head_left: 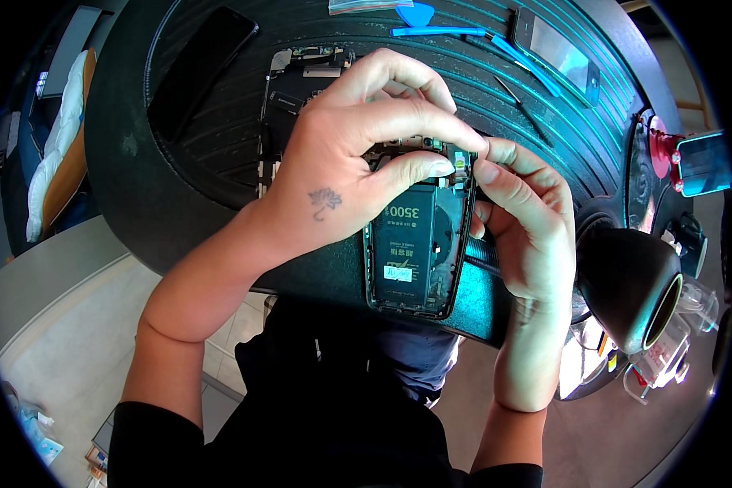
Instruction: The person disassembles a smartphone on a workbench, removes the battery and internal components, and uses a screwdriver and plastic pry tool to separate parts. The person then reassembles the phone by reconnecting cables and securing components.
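An opened smartphone (451, 301) lies near the table's front edge, its dark battery (403, 236) and inner parts exposed. My left hand (358, 138) reaches over its top end, thumb on the upper inner parts and index finger stretched to the top right corner. At that same corner my right hand (529, 195) has thumb and index finger pinched, with the other fingers curled beside the phone's right side. Both hands are closed about the phone's upper part. Any small piece between the fingertips is hidden. Partly behind my left hand is a second opened phone (289, 102).
A black phone (203, 69) lies at the far left. Blue pry tools (439, 32), a blue pick (416, 14), a thin screwdriver (520, 106) and another phone (557, 57) lie at the back. A dark lamp-like shade (630, 285) stands close to my right forearm.
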A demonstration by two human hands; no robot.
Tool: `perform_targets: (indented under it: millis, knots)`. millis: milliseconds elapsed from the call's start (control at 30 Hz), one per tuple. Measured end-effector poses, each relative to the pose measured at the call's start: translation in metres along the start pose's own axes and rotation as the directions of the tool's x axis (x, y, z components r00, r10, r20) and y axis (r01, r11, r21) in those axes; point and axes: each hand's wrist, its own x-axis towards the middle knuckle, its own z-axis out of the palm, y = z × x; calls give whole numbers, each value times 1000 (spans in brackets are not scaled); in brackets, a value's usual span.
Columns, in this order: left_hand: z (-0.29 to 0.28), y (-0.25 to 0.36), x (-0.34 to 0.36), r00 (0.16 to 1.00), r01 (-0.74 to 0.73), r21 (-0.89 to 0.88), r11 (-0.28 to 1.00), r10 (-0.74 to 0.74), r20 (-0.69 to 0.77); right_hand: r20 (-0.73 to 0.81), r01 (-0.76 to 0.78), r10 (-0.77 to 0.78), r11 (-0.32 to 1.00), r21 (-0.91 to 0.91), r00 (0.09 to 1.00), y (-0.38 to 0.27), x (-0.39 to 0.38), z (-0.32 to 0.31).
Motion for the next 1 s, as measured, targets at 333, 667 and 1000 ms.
perform_targets:
  millis: [333, 667, 1000]
  knots:
    - [-3, -5, 2, 999, -34, 43, 999, 34, 5, 10, -18, 18, 1000, 5, 1000, 1, 0, -2]
    - [-11, -4, 5, 997, -79, 46, 996, 78, 9, 58, -48, 44, 997, 65, 997, 0, 1, -8]
    - [-15, -15, 5, 1000, 6, -178, 984, -4, 13, 68, -22, 16, 996, 88, 998, 3, 1, -9]
